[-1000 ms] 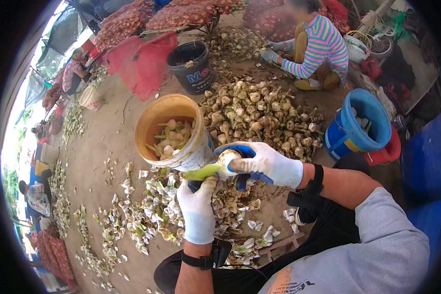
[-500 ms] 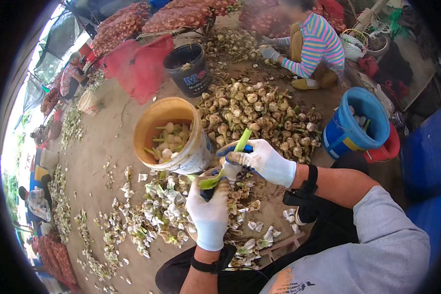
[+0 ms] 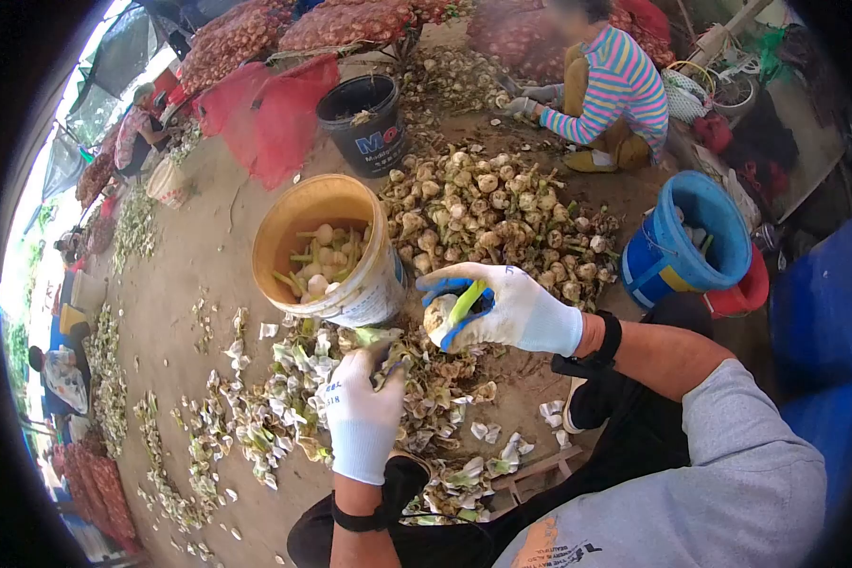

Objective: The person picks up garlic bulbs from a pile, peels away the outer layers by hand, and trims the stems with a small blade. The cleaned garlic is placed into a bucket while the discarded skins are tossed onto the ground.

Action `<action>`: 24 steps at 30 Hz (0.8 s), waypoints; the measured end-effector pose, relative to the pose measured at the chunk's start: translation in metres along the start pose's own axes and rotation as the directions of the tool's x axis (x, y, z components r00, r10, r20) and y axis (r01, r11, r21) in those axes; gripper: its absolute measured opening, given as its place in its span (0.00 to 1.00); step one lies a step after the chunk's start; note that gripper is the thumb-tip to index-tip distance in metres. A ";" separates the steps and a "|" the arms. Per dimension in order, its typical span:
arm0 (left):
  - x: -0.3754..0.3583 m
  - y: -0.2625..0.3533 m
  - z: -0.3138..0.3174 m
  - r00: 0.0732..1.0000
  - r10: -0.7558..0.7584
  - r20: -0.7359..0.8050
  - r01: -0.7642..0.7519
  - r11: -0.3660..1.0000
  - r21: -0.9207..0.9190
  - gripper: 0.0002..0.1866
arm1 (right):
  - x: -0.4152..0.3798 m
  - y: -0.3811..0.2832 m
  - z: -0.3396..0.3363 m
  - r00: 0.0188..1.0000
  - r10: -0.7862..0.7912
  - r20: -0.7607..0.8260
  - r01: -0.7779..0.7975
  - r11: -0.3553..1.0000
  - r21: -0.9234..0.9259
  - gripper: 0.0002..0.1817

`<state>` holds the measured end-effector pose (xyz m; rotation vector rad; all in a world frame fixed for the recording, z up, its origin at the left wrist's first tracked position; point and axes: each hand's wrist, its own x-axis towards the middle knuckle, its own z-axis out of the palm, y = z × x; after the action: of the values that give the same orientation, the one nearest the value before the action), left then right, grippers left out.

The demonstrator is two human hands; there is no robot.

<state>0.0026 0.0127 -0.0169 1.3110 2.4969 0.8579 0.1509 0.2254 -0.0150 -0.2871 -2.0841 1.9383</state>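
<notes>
Right hand, in a white knit glove with blue-coated palm [image 3: 516, 308], grasps a round, off-white garlic bulb with brownish patches [image 3: 437, 320]; a short bright green stem [image 3: 466, 301] sticks up between thumb and fingers. Bulb sits at the fingertip end of the grip, over the ground, just right of a yellowed, round plastic bucket with pale bulbs inside [image 3: 381, 279]. Left hand, in a matching white glove [image 3: 362, 393], is apart from the bulb, fingers partly curled; a pale green, papery strip [image 3: 374, 335] shows at its fingertips. Can't tell if it's pinched there or lying behind.

Main risk: dropping the bulb. Only one hand supports it, and smooth skin against a coated palm could slip if the grip loosens. It would likely land in the scattered white-and-green papery peelings [image 3: 293, 379], or roll towards the heap of dirty, tan garlic bulbs [image 3: 502, 208] and get mixed in. Squeezing too hard could bruise it; the stem, bent against the glove, might snap if twisted. Bucket is near both hands, so a careless leftward swing could knock its rim. If the strip is held, it could cling to the glove and get carried into the bucket.
</notes>
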 end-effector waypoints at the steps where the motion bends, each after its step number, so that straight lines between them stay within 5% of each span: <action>1: 0.000 0.016 -0.002 0.999 0.019 -0.048 -0.026 0.989 -0.148 0.19 | 0.000 0.003 0.002 1.000 0.001 0.004 -0.001 1.000 -0.001 0.36; 2: 0.001 0.024 -0.002 0.994 0.031 -0.101 -0.059 0.955 -0.290 0.17 | 0.001 0.004 0.004 0.996 -0.084 -0.004 0.083 0.990 -0.117 0.37; 5: 0.004 0.023 0.005 0.969 0.187 -0.162 -0.223 0.944 -0.244 0.14 | 0.005 0.008 0.005 0.981 -0.191 0.025 0.191 0.942 -0.277 0.40; 7: 0.005 0.025 0.004 0.974 0.165 -0.156 -0.201 0.946 -0.254 0.12 | 0.007 0.007 0.003 0.958 -0.254 0.135 0.287 0.813 -0.507 0.41; 13: -0.002 0.023 0.010 0.985 0.152 -0.086 -0.168 0.961 -0.221 0.15 | 0.003 0.001 0.007 0.973 -0.169 0.155 0.224 0.849 -0.478 0.42; 19: -0.001 0.025 0.013 0.940 0.285 -0.190 -0.298 0.953 -0.048 0.14 | 0.003 0.003 0.011 0.982 -0.125 0.139 0.166 0.925 -0.342 0.38; 22: 0.003 0.028 0.010 0.954 0.217 -0.208 -0.236 0.969 -0.074 0.09 | 0.002 -0.007 0.011 0.980 -0.101 0.174 0.152 0.937 -0.313 0.36; 24: 0.007 0.029 0.003 0.986 0.030 -0.167 -0.070 0.968 -0.241 0.08 | 0.001 -0.013 0.011 0.976 -0.071 0.208 0.136 0.938 -0.319 0.35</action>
<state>0.0197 0.0323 -0.0021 1.2704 2.3834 1.2872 0.1471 0.2143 -0.0029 -0.0531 -2.4986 1.6035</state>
